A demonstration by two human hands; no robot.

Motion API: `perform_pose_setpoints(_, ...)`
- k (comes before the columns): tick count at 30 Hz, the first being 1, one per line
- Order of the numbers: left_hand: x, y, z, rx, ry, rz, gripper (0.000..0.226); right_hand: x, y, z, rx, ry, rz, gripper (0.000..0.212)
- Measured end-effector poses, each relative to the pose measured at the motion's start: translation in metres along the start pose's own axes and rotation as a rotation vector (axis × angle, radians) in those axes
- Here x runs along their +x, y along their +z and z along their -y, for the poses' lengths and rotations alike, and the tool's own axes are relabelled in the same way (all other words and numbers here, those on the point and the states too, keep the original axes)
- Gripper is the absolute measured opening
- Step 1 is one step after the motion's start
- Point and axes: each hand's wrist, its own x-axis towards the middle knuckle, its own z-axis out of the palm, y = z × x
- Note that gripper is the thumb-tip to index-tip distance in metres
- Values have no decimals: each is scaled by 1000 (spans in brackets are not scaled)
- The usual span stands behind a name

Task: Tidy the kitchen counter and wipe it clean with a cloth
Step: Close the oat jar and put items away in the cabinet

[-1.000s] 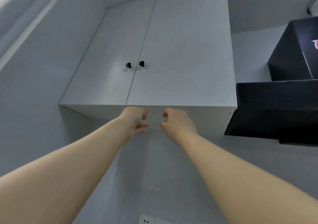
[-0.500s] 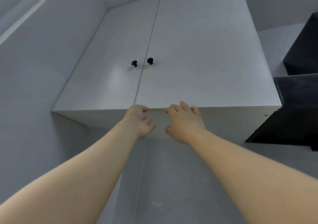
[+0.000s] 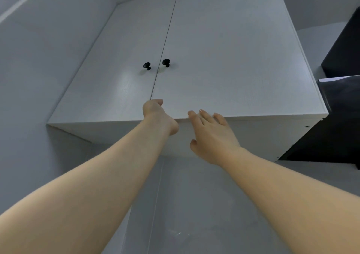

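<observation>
I look up at a white wall cabinet (image 3: 224,62) with two closed doors, each with a small black knob: the left knob (image 3: 147,65) and the right knob (image 3: 166,62). My left hand (image 3: 158,117) reaches up to the bottom edge where the doors meet, fingers curled, holding nothing visible. To its right, my right hand (image 3: 211,134) has its fingers spread, the tips against the lower edge of the right door. No cloth or counter is in view.
A black range hood (image 3: 331,142) hangs at the right, touching the cabinet's side. Grey wall (image 3: 29,97) stretches to the left and below the cabinet.
Both hands have risen from under the cabinet to the doors' bottom edge. The right hand's fingers have spread out. The view has tilted, so the hood sits further right.
</observation>
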Motion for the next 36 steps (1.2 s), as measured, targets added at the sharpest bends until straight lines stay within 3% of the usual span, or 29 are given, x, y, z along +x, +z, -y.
perform_pose_setpoints(10, -16, -1, 2, -151, 34, -26, 63, -2, -5, 2, 60, 26, 15, 68)
perform_pose_setpoints(25, -9, -15, 1, -181, 36, 74, 13, -13, -22, -9, 0, 28, -154, 59)
perform_pose_setpoints(36, -93, 13, -15, -168, 346, 154, 13, -35, -66, 0, 80, 145, -402, 46)
